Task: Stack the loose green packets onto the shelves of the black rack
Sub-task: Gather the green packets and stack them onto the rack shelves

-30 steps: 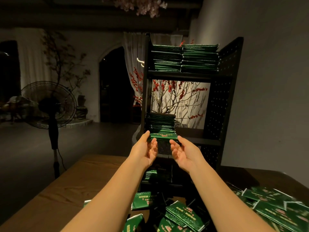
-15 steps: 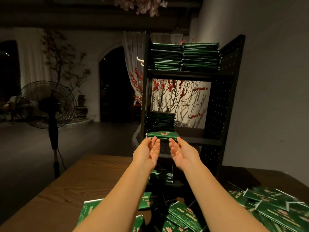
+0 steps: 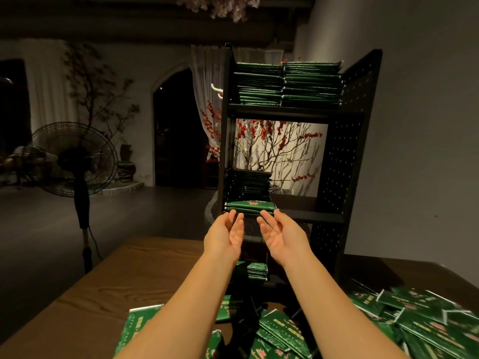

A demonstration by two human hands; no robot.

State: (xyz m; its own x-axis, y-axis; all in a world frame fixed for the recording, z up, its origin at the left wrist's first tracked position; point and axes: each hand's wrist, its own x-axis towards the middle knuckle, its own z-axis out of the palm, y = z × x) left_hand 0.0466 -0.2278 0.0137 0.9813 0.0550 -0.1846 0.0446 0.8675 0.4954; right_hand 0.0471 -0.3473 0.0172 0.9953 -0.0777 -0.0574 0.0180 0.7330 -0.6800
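The black rack (image 3: 347, 151) stands on the wooden table (image 3: 129, 275). Its top shelf holds two tall stacks of green packets (image 3: 285, 84). On the middle shelf a dark stack (image 3: 246, 185) sits at the left, with a small pile of packets (image 3: 250, 206) lying at the shelf's front edge. My left hand (image 3: 225, 237) and my right hand (image 3: 282, 237) are just below that small pile, palms facing each other, fingers spread, fingertips at its underside. A few packets (image 3: 256, 270) lie on the bottom shelf. Loose green packets (image 3: 427, 322) cover the table at the right and near me.
A standing fan (image 3: 75, 159) is on the floor to the left of the table. A grey wall runs along the right behind the rack. The right half of the middle shelf (image 3: 298, 200) holds nothing.
Both hands held the small pile at the shelf edge a second ago. They have since let go and drawn back slightly, fingers opening; the pile rests on the shelf.
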